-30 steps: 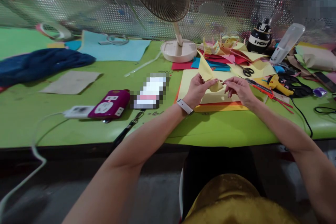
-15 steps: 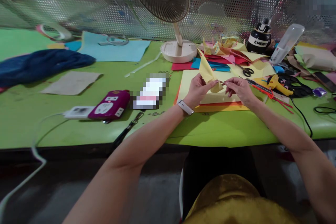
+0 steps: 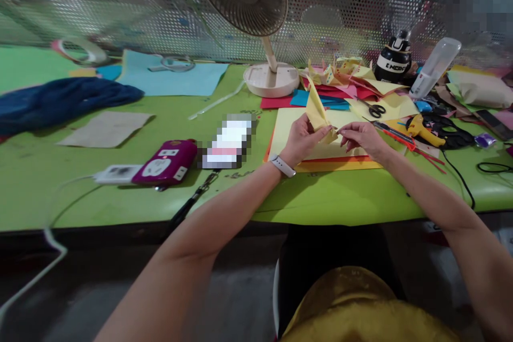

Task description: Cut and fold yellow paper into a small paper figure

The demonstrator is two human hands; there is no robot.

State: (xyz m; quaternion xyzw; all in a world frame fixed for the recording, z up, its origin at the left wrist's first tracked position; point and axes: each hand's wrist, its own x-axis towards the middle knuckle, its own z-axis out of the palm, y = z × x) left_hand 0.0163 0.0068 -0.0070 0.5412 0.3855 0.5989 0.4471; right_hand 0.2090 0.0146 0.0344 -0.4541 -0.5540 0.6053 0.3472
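Observation:
My left hand (image 3: 302, 139) is closed on a folded piece of yellow paper (image 3: 316, 109), thumb on the near side, a pointed end sticking up. My right hand (image 3: 360, 136) is at the paper's lower right edge with thumb and forefinger pinched together; whether anything small sits between those fingertips I cannot make out. Both hands are above a stack of pale yellow sheets (image 3: 286, 131), with orange sheets showing beneath.
Right of my hands lie black scissors (image 3: 377, 111), a red cutter (image 3: 401, 138) and a yellow glue gun (image 3: 420, 128). Behind stand a fan (image 3: 272, 77) and a black bottle (image 3: 395, 59). A phone (image 3: 228, 141) and a purple power strip (image 3: 166, 163) lie to the left.
The folded paper has turned slightly in my left hand and looks narrower. My right hand stays close by its lower edge. The whole view has shifted a little.

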